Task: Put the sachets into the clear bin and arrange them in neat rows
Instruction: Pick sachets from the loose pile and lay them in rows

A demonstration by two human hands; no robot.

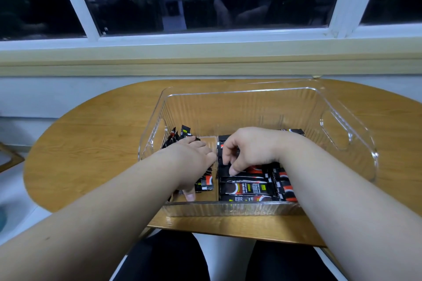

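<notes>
1. We are reading what we can off the sachets (246,188). They are showing black wrappers with a red swirl, white Chinese characters running along their length, and a small yellow-green patch near one end. The fine print is blurring too much for us to name a brand.
2. These sachets are lying flat and side by side in the near right part of the clear bin (239,92), with their long sides running left to right. A few more are lying crosswise just right of them, partly under the right forearm.
3. The loose sachets (180,134) are leaning in a jumble against the bin's left wall.
4. The bin is sitting on the wooden bench (91,143), close to its near edge.
5. The left grip (191,157), a bare hand, is lying palm down over the left pile. Its fingers are pointing far and its thumb is stretching back toward the near wall. We cannot tell whether it is holding anything.
6. The right grip (253,148) is arching over the flat row with its fingers curling down. Thumb and fingertips are pinching the left end of one sachet.
</notes>
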